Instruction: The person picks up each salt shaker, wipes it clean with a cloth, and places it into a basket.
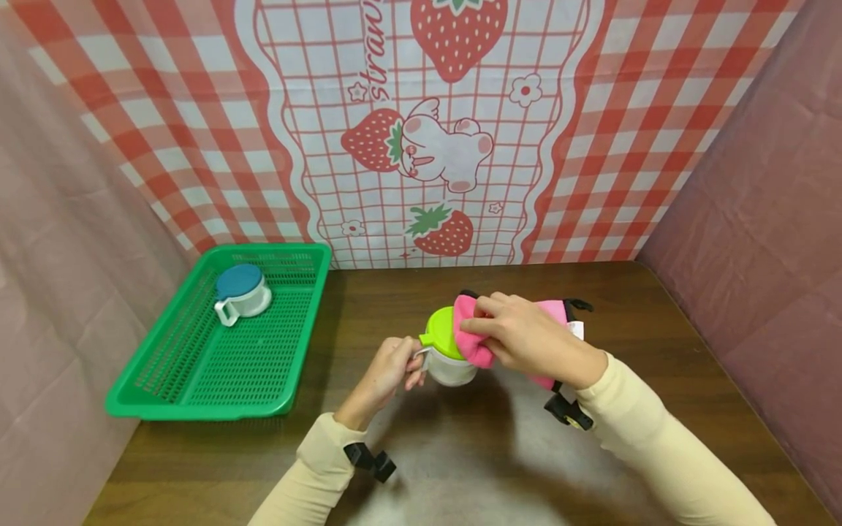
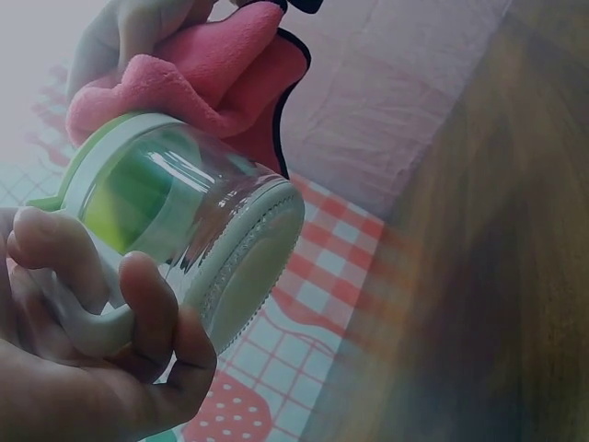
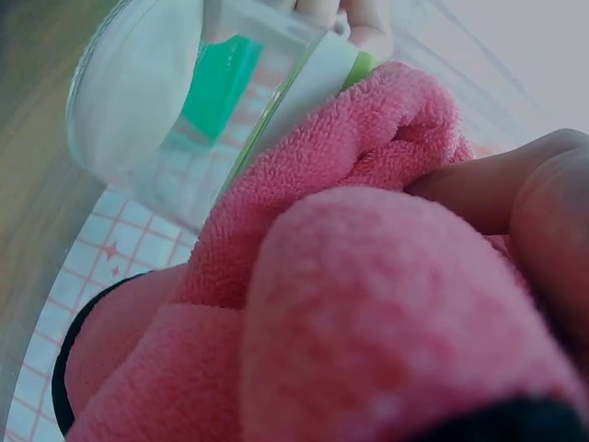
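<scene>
A clear jar (image 2: 198, 198) with a bright green lid (image 1: 442, 332) and a white handle hangs above the table, tilted in the left wrist view. My left hand (image 1: 393, 367) grips its handle, fingers curled round it. My right hand (image 1: 526, 337) holds a bunched pink cloth (image 1: 472, 337) with dark edging and presses it against the lid's right side. In the right wrist view the pink cloth (image 3: 340, 239) covers much of the lid, and the jar's pale base (image 3: 138, 83) faces the camera. The cloth hides part of my right fingers.
At the left stands a green plastic basket (image 1: 299, 351). Inside it, near the back, sits a similar jar with a blue lid (image 1: 240, 280) and white handle. The brown wooden table (image 1: 368, 292) meets a strawberry-printed checked cloth (image 1: 592, 183) behind, with pink drapes (image 1: 743, 197) at the sides.
</scene>
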### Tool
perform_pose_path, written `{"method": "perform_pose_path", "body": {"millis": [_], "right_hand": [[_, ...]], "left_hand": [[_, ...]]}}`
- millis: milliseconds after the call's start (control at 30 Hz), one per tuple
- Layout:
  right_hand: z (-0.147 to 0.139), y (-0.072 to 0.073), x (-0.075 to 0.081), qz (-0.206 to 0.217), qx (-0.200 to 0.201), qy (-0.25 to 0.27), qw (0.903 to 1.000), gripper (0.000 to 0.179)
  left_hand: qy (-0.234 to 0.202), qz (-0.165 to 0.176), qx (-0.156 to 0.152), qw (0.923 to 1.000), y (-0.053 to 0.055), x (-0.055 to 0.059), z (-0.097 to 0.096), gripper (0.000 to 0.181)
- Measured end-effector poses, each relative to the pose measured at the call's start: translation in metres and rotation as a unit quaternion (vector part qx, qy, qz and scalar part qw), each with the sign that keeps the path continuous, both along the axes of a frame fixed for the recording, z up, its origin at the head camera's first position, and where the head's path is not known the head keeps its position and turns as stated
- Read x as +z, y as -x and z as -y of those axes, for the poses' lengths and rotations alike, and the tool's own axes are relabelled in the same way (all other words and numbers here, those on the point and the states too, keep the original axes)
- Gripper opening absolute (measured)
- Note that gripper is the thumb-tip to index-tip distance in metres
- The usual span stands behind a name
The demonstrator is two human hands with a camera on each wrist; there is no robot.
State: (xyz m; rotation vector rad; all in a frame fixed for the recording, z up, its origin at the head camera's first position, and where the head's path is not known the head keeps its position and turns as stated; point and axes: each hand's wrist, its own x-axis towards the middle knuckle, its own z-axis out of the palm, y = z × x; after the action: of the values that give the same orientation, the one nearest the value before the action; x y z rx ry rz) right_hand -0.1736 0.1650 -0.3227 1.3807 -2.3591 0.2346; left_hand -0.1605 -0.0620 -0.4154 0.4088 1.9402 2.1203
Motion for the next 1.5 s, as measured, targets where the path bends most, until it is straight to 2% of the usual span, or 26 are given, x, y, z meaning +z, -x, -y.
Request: {"method": "perform_pose_path", "body": {"millis": [300,600,867,1500], "right_hand": [[0.009,-0.005,-0.001,0.009,-0.006,-0.006,0.9999,0.025],[0.017,-0.004,-0.002,-0.006,-0.003,-0.01,0.9999,0.023],[0.023,0.003,-0.002,-0.003,-0.012,-0.014,0.9998,0.022],[0.027,0.024,0.001,0.057,-0.064,-0.007,0.9963,0.023]], "left_hand": [[0.004,-0.015,-0.023,0.9996,-0.001,-0.001,-0.002,0.034],[0.045,-0.004,-0.015,0.9989,-0.001,-0.001,-0.005,0.035],[0.075,-0.012,-0.019,0.997,-0.002,-0.001,-0.011,0.035],[0.104,-0.037,-0.048,0.9927,-0.003,-0.001,-0.012,0.038]]}}
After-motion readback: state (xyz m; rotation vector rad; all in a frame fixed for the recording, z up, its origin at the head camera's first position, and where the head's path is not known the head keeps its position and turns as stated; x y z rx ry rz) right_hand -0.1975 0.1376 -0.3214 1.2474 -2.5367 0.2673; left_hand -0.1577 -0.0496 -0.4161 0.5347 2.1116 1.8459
